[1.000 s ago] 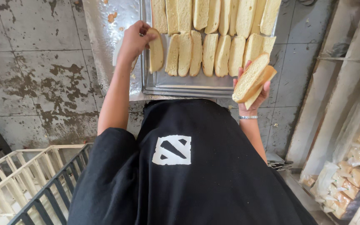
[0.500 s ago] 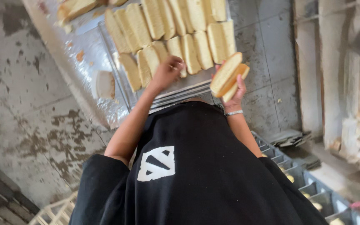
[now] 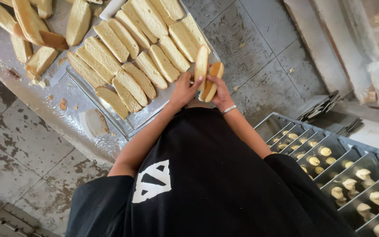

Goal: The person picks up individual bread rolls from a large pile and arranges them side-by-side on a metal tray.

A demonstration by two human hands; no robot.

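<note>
Two slices of bread stood upright between my hands at the near corner of the metal tray [image 3: 142,119]. Half a second before, my left hand [image 3: 181,91] had been out over the rows, fingers on a slice, while my right hand [image 3: 219,93] held its browned-crust slice away at the 3 o'clock side; now the two hands had come together just beside each other. The left fingers were closed around the pale slice [image 3: 201,65], and the right fingers gripped the crusted slice [image 3: 211,81], the two slices nearly touching at their lower ends. I judged that a slice had been lifted off the tray and brought against the one already in hand.

From where I watched, the remaining rows of slices [image 3: 128,52] lay flat on the tray toward 11 o'clock, with loose pieces [image 3: 36,59] scattered on the foil-covered bench [image 3: 73,103] at 10 o'clock. One round pale piece [image 3: 95,122] sat on the bench at 9 o'clock of the tray's corner. Toward 4 o'clock, a rack of moulds with dough pieces [image 3: 343,180] stood well apart.
</note>
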